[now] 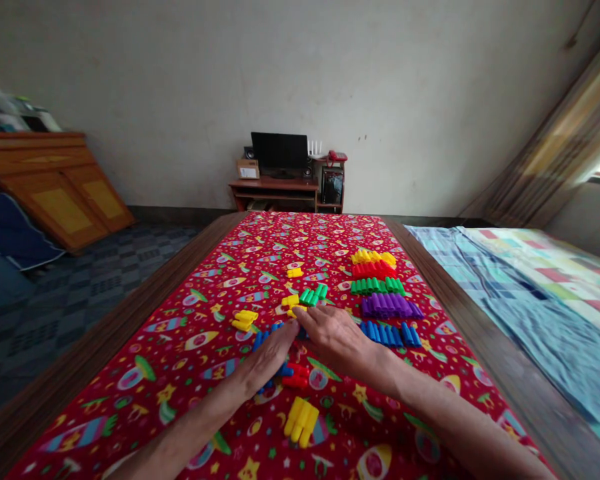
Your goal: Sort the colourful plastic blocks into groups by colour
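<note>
Both hands rest low on a red patterned tablecloth [190,373], fingertips meeting near the middle. My left hand [269,355] lies flat with fingers stretched over blue pieces [260,338]. My right hand [333,337] is curled, knuckles up, beside a green cluster [314,294] and a small yellow piece [291,301]; what its fingers hold is hidden. Red pieces [296,377] lie under my wrists. A yellow cluster [301,420] sits nearer to me. Sorted rows lie to the right: yellow [373,257], red [374,269], green [377,286], purple [391,306], blue [390,333].
More yellow pieces sit at left [244,320] and farther back [295,272]. The table's wooden edge [480,347] borders a bed with a checked sheet [530,293]. A wooden cabinet [55,187] stands left; a desk with a monitor [280,167] is against the far wall.
</note>
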### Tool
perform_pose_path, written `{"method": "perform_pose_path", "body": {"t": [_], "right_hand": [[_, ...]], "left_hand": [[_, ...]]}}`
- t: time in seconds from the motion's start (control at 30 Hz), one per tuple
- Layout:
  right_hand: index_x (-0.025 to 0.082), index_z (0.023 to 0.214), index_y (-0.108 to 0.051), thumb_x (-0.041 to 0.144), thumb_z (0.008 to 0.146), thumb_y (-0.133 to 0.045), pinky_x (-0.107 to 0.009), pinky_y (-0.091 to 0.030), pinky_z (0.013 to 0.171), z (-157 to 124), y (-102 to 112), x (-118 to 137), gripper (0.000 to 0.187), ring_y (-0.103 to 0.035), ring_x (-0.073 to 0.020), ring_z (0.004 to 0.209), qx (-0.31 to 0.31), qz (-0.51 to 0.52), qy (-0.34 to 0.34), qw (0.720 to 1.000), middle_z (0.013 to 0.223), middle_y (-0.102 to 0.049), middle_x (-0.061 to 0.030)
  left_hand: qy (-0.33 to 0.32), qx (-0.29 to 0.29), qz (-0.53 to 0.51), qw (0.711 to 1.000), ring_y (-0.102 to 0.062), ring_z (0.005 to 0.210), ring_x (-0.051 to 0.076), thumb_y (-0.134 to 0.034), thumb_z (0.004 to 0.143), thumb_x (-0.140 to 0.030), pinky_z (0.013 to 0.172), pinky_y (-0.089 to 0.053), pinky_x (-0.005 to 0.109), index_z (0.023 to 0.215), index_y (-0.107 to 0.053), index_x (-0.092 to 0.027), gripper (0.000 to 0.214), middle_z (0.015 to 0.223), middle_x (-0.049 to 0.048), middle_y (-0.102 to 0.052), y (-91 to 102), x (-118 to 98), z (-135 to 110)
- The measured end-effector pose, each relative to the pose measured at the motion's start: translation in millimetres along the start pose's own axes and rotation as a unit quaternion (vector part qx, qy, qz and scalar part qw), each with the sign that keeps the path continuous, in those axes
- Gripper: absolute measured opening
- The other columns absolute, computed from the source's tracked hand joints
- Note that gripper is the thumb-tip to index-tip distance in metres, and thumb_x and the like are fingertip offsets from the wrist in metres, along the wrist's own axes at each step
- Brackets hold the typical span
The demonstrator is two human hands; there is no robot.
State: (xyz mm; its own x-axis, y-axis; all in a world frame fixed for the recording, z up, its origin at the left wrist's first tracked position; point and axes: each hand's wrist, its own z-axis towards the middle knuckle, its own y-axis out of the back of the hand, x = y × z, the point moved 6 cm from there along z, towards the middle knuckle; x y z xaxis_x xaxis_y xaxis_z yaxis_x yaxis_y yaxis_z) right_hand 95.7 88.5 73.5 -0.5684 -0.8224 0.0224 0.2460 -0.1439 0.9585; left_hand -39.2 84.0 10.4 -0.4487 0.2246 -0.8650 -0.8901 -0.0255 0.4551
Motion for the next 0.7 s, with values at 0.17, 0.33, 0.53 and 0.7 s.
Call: {"method": "perform_pose_path", "body": {"t": [0.17,0.33,0.53,0.7], "right_hand": [[0.016,0.124,-0.051,0.024,0.090,-0.058,-0.027,-0.041,0.060,0,4,-6,0.035,-0.057,-0.0165,0.073,-0.039,0.040,0.002,0.998,0.089,-0.063,-0.0067],[0.017,0.104,-0.059,0.029,0.090,-0.060,-0.030,-0.045,0.068,1,5,-13,0.019,-0.055,-0.0193,0.085,-0.110,0.033,-0.025,0.993,0.098,-0.060,-0.0099],[0.016,0.098,-0.060,0.026,0.091,-0.057,-0.028,-0.046,0.067,0,1,-12,0.012,-0.056,-0.0169,0.079,-0.073,0.074,-0.001,0.995,0.094,-0.061,-0.0089],[0.016,0.105,-0.059,0.021,0.086,-0.064,-0.027,-0.048,0.072,-2,6,-18,0.021,-0.061,-0.0174,0.086,-0.061,0.169,-0.007,0.984,0.100,-0.062,-0.0088]], "left_hand": [[0.091,0.069,-0.127,0.985,-0.065,0.073,0.022,-0.056,0.085,-0.052,0.064,-0.054,0.030,0.086,-0.070,-0.018,0.037,0.075,0.0035,-0.070,-13.3,-5,-1],[0.142,0.066,-0.363,0.918,-0.068,0.090,0.024,-0.070,0.077,-0.050,0.082,-0.054,0.032,0.097,-0.071,-0.014,0.041,0.090,0.0082,-0.074,-25.5,-14,3],[0.174,0.095,-0.433,0.879,-0.069,0.095,0.028,-0.064,0.080,-0.060,0.085,-0.055,0.038,0.095,-0.071,-0.013,0.050,0.090,0.0119,-0.075,-34.0,-17,-3],[0.190,0.033,-0.412,0.891,-0.069,0.093,0.025,-0.070,0.077,-0.056,0.081,-0.054,0.032,0.095,-0.070,-0.015,0.046,0.089,0.0079,-0.075,-24.4,-8,-1]]}}
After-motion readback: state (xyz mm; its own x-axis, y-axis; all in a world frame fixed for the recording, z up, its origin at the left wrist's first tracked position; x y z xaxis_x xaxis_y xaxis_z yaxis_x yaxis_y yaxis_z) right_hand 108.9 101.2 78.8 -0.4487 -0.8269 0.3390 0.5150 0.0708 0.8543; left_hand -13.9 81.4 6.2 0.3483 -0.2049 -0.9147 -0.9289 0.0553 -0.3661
